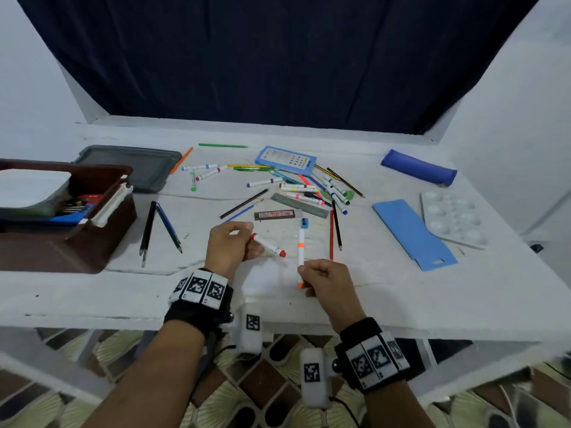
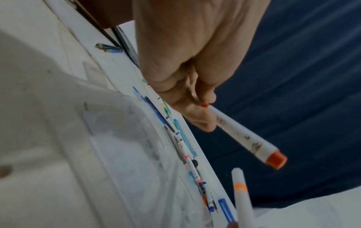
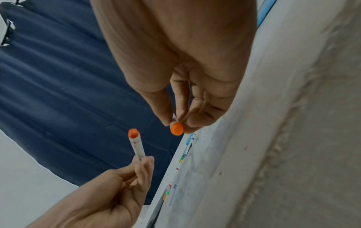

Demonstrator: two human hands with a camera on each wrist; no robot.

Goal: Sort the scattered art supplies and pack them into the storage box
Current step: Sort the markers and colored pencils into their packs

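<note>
My left hand point(image 1: 230, 244) pinches a white marker with red ends point(image 1: 268, 245), held slanted above the white table point(image 1: 92, 298); the left wrist view shows the same marker point(image 2: 244, 135) between fingers and thumb. My right hand point(image 1: 321, 278) grips a white marker with an orange band point(image 1: 300, 254), pointing away from me; its orange end cap point(image 3: 176, 128) faces the right wrist camera. The brown storage box point(image 1: 77, 242) stands at the left with pencils and a white pad inside. Many markers, pens and pencils point(image 1: 302, 189) lie scattered mid-table.
A grey lid point(image 1: 136, 165) lies behind the box. A blue card box point(image 1: 285, 160), a metal ruler point(image 1: 299, 205), a blue pouch point(image 1: 418, 166), a blue folder point(image 1: 414, 233) and a white paint palette point(image 1: 454, 217) sit to the right. Pencils point(image 1: 148, 230) lie beside the box.
</note>
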